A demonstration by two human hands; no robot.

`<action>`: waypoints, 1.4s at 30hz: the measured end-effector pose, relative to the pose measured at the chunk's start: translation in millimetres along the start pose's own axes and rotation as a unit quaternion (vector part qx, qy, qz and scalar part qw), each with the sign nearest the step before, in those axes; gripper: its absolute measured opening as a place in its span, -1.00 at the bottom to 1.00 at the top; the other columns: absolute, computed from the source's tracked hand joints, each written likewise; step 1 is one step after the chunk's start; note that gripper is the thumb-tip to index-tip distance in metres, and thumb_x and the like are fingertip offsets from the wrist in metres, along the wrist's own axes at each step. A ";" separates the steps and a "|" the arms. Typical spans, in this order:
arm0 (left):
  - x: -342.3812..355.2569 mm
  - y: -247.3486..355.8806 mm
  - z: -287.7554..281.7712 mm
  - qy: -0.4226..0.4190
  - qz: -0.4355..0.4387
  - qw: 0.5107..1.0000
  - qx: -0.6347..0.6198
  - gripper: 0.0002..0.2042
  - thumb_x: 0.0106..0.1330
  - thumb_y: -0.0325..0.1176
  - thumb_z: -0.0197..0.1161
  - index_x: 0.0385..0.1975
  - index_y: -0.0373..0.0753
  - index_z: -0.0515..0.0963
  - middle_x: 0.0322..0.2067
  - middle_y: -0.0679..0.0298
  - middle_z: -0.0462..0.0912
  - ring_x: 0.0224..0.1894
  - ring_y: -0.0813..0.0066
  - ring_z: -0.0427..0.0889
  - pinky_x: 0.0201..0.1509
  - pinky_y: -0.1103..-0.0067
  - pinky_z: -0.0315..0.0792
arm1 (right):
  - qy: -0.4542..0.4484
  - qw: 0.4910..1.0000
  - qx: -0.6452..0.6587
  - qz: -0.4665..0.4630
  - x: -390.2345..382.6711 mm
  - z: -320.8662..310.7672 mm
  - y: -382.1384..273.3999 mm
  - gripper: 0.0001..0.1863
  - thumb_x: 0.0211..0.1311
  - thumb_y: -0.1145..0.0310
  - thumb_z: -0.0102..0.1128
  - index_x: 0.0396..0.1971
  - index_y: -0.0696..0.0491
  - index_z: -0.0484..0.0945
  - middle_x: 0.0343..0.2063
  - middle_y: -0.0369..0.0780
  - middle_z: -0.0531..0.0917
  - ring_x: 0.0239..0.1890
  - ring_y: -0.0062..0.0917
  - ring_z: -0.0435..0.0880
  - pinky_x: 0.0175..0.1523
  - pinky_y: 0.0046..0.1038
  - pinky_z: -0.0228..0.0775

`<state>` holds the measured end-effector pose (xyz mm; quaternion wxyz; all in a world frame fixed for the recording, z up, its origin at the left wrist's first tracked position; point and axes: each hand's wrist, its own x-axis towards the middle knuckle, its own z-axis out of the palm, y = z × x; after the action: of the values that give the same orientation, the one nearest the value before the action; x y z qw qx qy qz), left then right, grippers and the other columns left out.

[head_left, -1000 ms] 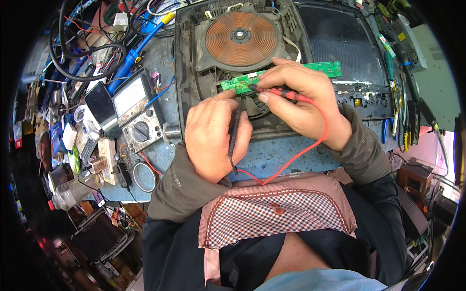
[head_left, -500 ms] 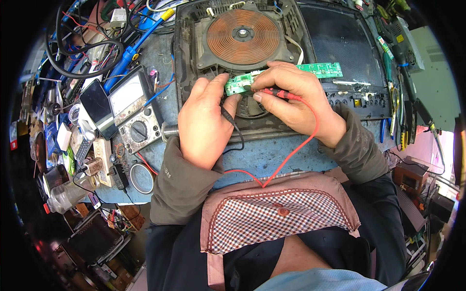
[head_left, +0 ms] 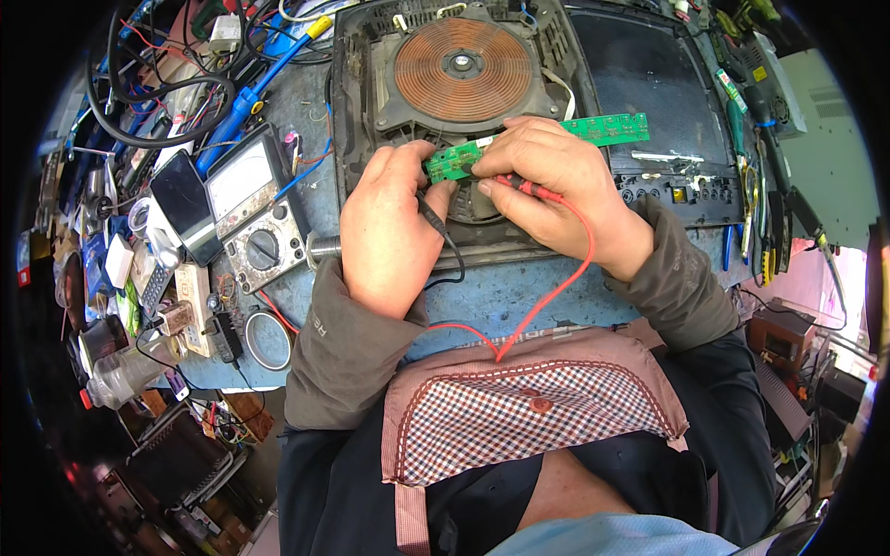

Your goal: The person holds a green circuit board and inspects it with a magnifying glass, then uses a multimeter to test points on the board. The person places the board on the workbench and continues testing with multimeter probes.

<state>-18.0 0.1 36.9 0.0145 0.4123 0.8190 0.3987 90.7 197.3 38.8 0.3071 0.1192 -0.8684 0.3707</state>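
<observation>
Between my two hands a long green circuit board [head_left: 607, 129] is held above the opened induction cooker [head_left: 366, 102] with its round copper coil [head_left: 464, 69]. My left hand [head_left: 391, 222] pinches the board's left end, and a black test probe [head_left: 430, 215] lies under its fingers. My right hand [head_left: 565, 190] is closed round a red test probe [head_left: 528, 186], its fingers resting at the board's middle; the probe tip is hidden. A red lead [head_left: 565, 278] loops down from that probe. An analog multimeter [head_left: 264, 250] stands on the bench to the left.
The cooker's dark glass top [head_left: 649, 83] lies to the right. Left of the multimeter are a smartphone [head_left: 188, 206], a metal ring [head_left: 268, 340], a clear plastic bottle [head_left: 125, 375] and a heap of cables and tools. Several hand tools [head_left: 762, 213] line the bench's right side.
The green board has shifted slightly left and tilted a little in my hands. My right hand and the red probe have moved slightly left with it.
</observation>
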 end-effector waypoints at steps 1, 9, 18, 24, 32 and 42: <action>-0.3 -0.3 0.0 0.001 0.001 1.000 -0.001 -0.65 0.27 -0.56 0.57 0.05 -0.31 0.71 -0.30 0.11 0.64 -0.29 0.14 0.67 -0.17 0.34 0.58 | 0.006 1.000 0.001 0.011 -0.9 -0.6 -0.2 -0.82 0.17 0.58 0.50 -0.23 0.15 0.71 -0.41 -0.15 0.70 -0.33 -0.19 0.70 -0.16 -0.20 0.56; -0.5 0.1 0.4 0.002 0.001 1.000 0.000 -0.65 0.26 -0.56 0.58 0.05 -0.31 0.71 -0.30 0.11 0.64 -0.28 0.13 0.67 -0.16 0.34 0.58 | 0.000 1.000 0.014 0.019 -2.2 -1.1 1.0 -0.82 0.16 0.59 0.50 -0.25 0.16 0.71 -0.43 -0.15 0.69 -0.34 -0.18 0.69 -0.17 -0.20 0.54; -1.1 -0.4 1.1 0.002 -0.004 1.000 0.001 -0.64 0.26 -0.56 0.59 0.05 -0.30 0.71 -0.30 0.11 0.64 -0.29 0.14 0.67 -0.18 0.35 0.58 | 0.006 0.998 0.008 0.058 -3.6 -4.3 -0.8 -0.83 0.18 0.57 0.50 -0.24 0.16 0.71 -0.40 -0.15 0.73 -0.33 -0.16 0.74 0.06 -0.15 0.66; -1.6 0.8 -0.2 -0.001 -0.007 1.000 -0.002 -0.65 0.28 -0.55 0.58 0.05 -0.30 0.71 -0.29 0.11 0.64 -0.29 0.15 0.67 -0.18 0.35 0.58 | -0.020 0.999 0.016 0.046 -2.2 -6.9 -1.3 -0.85 0.22 0.54 0.49 -0.23 0.15 0.71 -0.41 -0.17 0.75 -0.34 -0.17 0.79 0.38 0.01 0.64; -1.3 0.4 -0.1 0.000 -0.002 1.000 -0.003 -0.65 0.27 -0.55 0.58 0.04 -0.31 0.71 -0.29 0.11 0.64 -0.28 0.15 0.67 -0.17 0.34 0.58 | -0.014 0.999 0.007 0.046 -3.2 -6.6 -1.2 -0.85 0.24 0.54 0.49 -0.22 0.14 0.72 -0.41 -0.17 0.75 -0.34 -0.16 0.78 0.35 0.01 0.64; -1.7 0.6 0.2 0.001 -0.005 1.000 -0.001 -0.65 0.27 -0.56 0.58 0.04 -0.31 0.70 -0.28 0.10 0.64 -0.28 0.16 0.68 -0.17 0.35 0.58 | -0.018 0.999 0.008 0.027 -2.3 -3.3 -0.6 -0.82 0.22 0.53 0.53 -0.20 0.13 0.73 -0.35 -0.17 0.78 -0.26 -0.16 0.80 0.32 0.00 0.63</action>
<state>-16.5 -0.8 36.6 0.0156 0.4079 0.8207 0.3997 94.2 199.2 39.4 0.2803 0.1042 -0.8739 0.3833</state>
